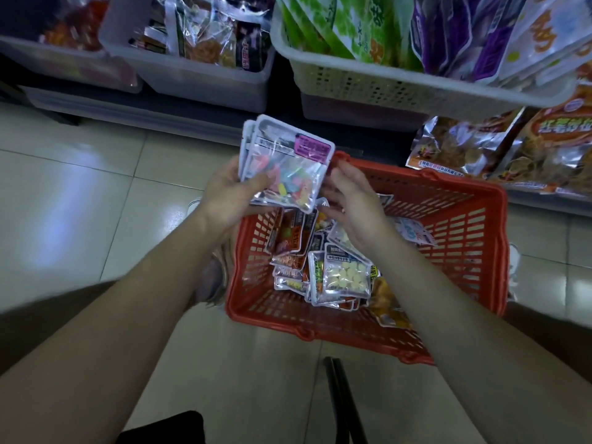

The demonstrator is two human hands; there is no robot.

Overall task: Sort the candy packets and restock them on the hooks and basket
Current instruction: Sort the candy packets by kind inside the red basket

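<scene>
- L hand [224, 190]: grips stack of candy packets [288, 161], thumb across front. Top packet is clear, w/ coloured sweets & purple label.
- R hand [352, 203]: fingers loosely bent, holding nothing, just beside stack's R edge. Contact can't tell.
- Stack: held above far-left corner of red basket [474, 283], which sits on tiled floor [80, 187].
- In basket: loose candy packets [344, 274], mixed.
- Behind: white shelf basket [384, 88] w/ green & purple snack bags [336, 24].

Looks onto glossy pale floor tiles [80, 219] at left and bottom, bluish glare centre left, grey shelf ledge [128, 112] under bins [198, 78] along top
</scene>
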